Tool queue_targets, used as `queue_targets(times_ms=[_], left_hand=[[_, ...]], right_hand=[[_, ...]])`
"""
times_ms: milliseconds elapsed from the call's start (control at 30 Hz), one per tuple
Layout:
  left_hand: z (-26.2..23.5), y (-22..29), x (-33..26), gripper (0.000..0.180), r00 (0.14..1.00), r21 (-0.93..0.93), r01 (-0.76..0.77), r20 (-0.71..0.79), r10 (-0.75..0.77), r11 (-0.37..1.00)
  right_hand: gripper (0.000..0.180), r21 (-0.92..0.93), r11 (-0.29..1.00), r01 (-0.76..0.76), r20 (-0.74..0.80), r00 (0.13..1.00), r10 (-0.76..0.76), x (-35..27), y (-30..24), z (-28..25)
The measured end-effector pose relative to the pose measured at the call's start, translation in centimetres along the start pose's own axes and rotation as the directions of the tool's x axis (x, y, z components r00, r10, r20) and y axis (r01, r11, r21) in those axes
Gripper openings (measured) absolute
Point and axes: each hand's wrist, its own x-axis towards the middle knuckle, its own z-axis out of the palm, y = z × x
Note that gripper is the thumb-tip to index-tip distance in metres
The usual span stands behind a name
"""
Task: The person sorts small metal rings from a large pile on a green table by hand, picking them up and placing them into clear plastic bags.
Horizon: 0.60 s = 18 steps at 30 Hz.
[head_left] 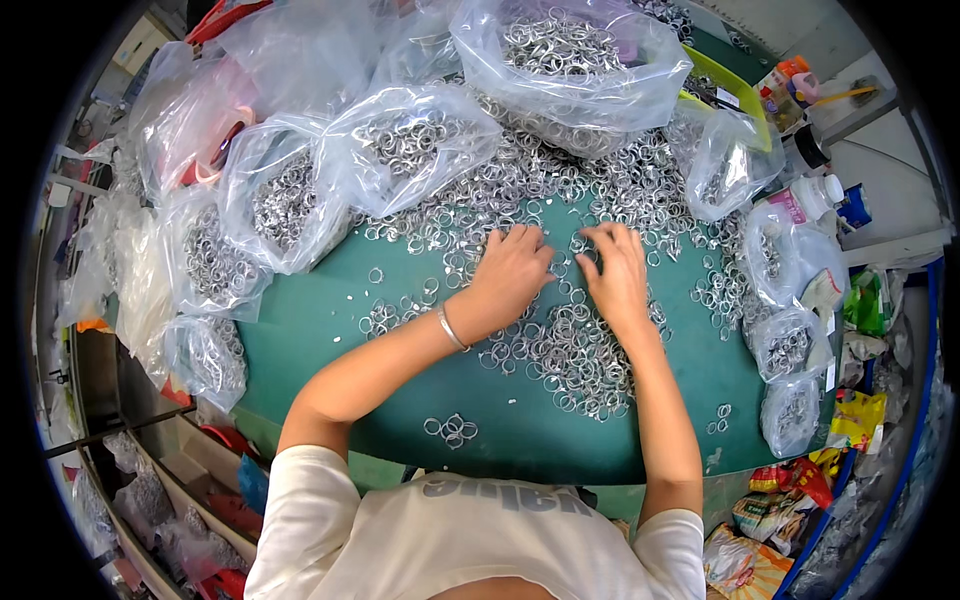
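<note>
Many small silver rings lie loose on a green table mat [310,330]. My left hand [508,275], with a bangle on its wrist, rests among them with bent fingers. Its thumb and forefinger are close together; whatever may be between them is too small to make out. Just to its right, my right hand [617,270] hovers low over the rings, thumb and forefinger apart. A loose pile of rings [585,360] sits between my forearms. Beyond my fingertips spreads a larger heap of rings [640,180].
Clear plastic bags of rings line the far edge, including a large bag [570,90] and a smaller bag [410,150]. More bags [790,345] stand at the right edge, near a white bottle [815,195]. A yellow-green tray [730,90] sits at the far right.
</note>
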Motion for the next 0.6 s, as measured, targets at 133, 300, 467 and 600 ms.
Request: queue_targets(times_ms=[133,300,467,600], left_hand=[[0.3,-0.3,-0.2,0.028,0.999,-0.062,0.044,-0.01,-0.045,0.997],[-0.9,-0.9,-1.2,0.024,0.991,-0.361,0.057,-0.095,-0.097,0.931],[-2.2,-0.5,-1.9,0.028,0.973,-0.552,0.15,-0.064,-0.221,0.82],[-2.8,-0.4,-4.0,0.03,0.922,-0.838,0.327,0.18,-0.344,0.437]], right_hand=[[0.027,-0.024,0.998,0.059,0.03,0.998,-0.059,-0.3,-0.1,-0.4],[0.026,0.177,0.982,-0.066,0.012,0.998,0.065,-2.8,-1.4,-2.4],[0.027,0.34,0.939,-0.058,0.152,0.988,0.006,-6.2,-4.7,-3.4],[0.025,0.191,0.972,0.137,0.207,0.962,-0.176,-8.6,-7.3,-2.5]])
